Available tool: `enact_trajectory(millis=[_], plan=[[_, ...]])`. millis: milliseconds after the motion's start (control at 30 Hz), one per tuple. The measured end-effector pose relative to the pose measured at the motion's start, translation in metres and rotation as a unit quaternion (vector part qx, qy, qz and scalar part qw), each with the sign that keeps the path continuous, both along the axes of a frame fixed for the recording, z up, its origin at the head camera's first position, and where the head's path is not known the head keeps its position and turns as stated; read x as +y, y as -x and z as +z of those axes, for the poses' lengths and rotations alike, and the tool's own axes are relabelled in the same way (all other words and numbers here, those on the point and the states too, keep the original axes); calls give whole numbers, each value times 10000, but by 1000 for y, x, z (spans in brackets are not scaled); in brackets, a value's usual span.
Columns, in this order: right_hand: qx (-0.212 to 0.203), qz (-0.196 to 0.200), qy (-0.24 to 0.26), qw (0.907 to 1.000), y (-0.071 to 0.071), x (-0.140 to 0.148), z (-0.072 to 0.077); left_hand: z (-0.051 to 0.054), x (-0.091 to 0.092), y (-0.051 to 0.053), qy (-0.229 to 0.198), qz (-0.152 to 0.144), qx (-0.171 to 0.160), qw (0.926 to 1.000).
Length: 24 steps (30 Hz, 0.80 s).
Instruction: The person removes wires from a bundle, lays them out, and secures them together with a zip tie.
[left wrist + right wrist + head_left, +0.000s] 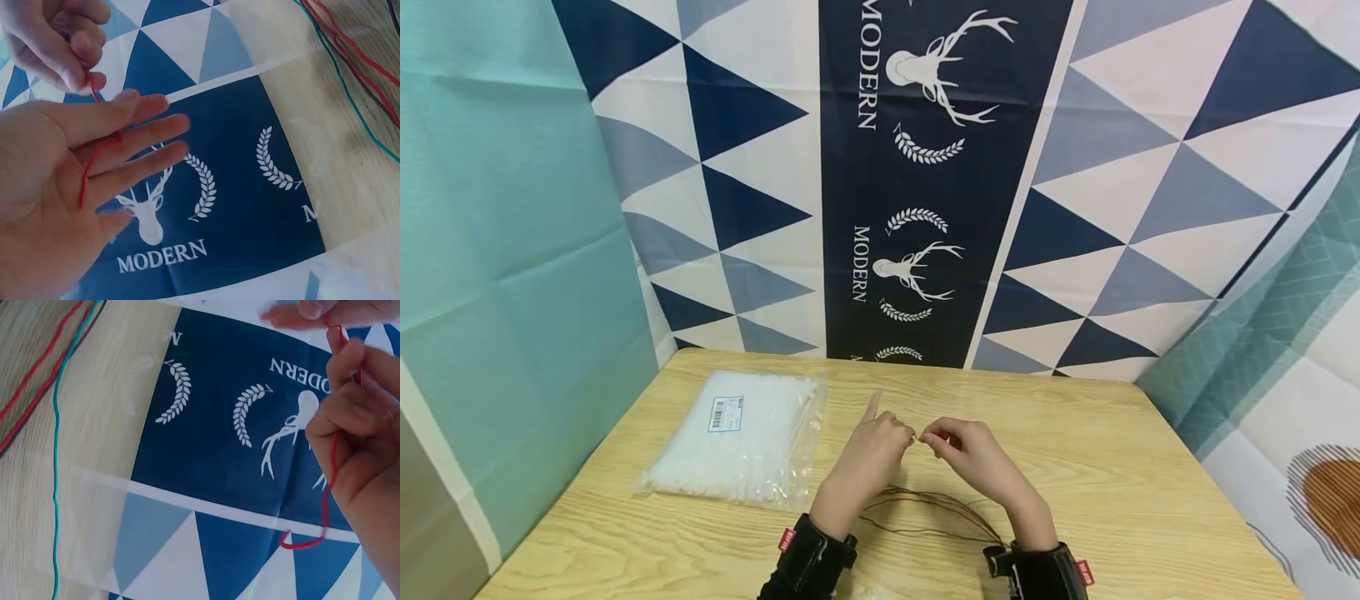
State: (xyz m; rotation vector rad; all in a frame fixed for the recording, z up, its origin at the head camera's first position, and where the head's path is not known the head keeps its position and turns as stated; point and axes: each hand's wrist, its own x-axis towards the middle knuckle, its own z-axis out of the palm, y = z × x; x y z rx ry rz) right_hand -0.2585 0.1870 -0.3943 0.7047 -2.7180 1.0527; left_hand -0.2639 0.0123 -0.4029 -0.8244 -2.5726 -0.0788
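Observation:
My left hand and right hand are raised over the middle of the table, fingertips almost meeting. A thin red wire runs between them. The left thumb pins it against the index finger, while the other fingers extend fairly straight; a bent length of wire lies across that palm. My right hand pinches the same wire between thumb and index finger, its remaining fingers curled. From it, a loose tail of the red wire hangs and ends in a hook. Below the hands, several loose wires curve over the tabletop.
A clear plastic bag packed with white contents and bearing a barcode label lies left on the wooden table. Among the loose wires are a teal one and other red ones. Patterned cloth hangs behind the table.

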Motion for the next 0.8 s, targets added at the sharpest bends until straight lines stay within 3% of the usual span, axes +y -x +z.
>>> enact_trajectory(millis=[167,233,300,400,500,633,800], plan=[[242,210,207,9993,3,-2,-3,2,3,1,203,-213,825,9962],[275,115,325,9990,3,-3,-3,3,3,0,67,-360,942,9949],[174,-15,391,9991,3,-5,-4,3,3,-1,-151,-499,796,9955],[68,-189,358,9992,2,-8,-4,0,1,-2,-474,-688,297,9961],[284,-357,223,9987,1,-8,-4,-4,0,0,-797,-849,-65,9932],[642,-512,152,9965,0,-2,-4,-7,0,2,-868,-1107,-103,9900],[805,-285,648,9942,0,9,-5,-6,-1,1,-984,-1367,-414,9848]])
